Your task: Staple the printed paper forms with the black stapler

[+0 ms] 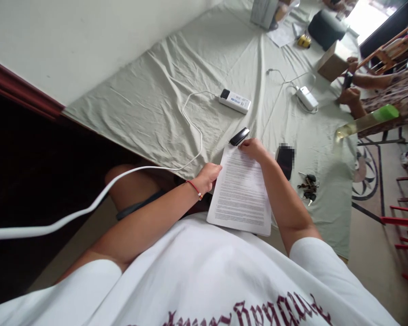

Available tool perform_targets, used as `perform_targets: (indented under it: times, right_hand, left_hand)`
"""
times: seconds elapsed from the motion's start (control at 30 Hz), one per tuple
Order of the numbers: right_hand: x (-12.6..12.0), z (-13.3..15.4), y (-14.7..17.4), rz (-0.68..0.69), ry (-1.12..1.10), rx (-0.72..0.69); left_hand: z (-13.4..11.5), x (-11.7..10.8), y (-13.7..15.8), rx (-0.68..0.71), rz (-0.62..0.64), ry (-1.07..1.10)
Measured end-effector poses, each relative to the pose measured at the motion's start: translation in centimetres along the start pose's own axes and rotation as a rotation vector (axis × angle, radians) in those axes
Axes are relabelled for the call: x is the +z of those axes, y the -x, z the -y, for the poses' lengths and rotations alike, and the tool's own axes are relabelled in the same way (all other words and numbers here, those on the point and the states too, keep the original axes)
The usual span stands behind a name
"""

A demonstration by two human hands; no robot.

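Observation:
A stack of printed sheets of paper leans between my body and the table edge, its text facing up. At its left edge, my left hand grips the sheets, the fingers partly hidden behind them. My right hand is closed on the top edge of the same sheets, with its fingertips curled over the paper. A black stapler lies at the top left corner of the sheets, just beside my right fingertips; I cannot tell whether the paper is inside its jaws.
On the cloth-covered table lie a white power strip with its cable, a phone, keys and a white charger. A green-capped bottle stands at the right edge. Another person's hands hold a dark object near a box.

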State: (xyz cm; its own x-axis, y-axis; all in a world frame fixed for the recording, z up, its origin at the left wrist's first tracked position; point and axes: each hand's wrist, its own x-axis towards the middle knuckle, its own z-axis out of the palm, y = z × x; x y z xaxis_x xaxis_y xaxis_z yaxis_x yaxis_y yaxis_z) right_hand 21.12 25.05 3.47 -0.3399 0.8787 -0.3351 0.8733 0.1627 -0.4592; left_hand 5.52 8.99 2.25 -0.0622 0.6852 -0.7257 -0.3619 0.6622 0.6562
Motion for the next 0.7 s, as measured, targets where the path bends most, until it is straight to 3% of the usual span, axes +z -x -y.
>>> perform_targets:
  times: [0.2, 0.37, 0.43, 0.57, 0.7]
  right_hand:
    - [-0.3, 0.3, 0.0, -0.027, 0.047, 0.006]
    - [-1.3, 2.0, -0.6, -0.339, 0.098, 0.057]
    - [-1.1, 2.8, -1.5, -0.397, 0.045, 0.085]
    - [0.5, 4.2, -3.6, -0.293, -0.025, 0.157]
    - [1.8, 4.7, -4.4, -0.149, 0.054, 0.149]
  left_hand:
    - [0.0, 0.3, 1.1, 0.021, -0.066, -0.029]
    - [-0.4, 0.2, 1.1, 0.027, -0.058, -0.045]
    - [-0.4, 0.2, 1.0, 0.032, -0.055, -0.052]
    - [-0.3, 0.2, 0.7, 0.038, -0.059, -0.055]
    - [-0.5, 0.2, 0.9, 0.038, -0.052, -0.053]
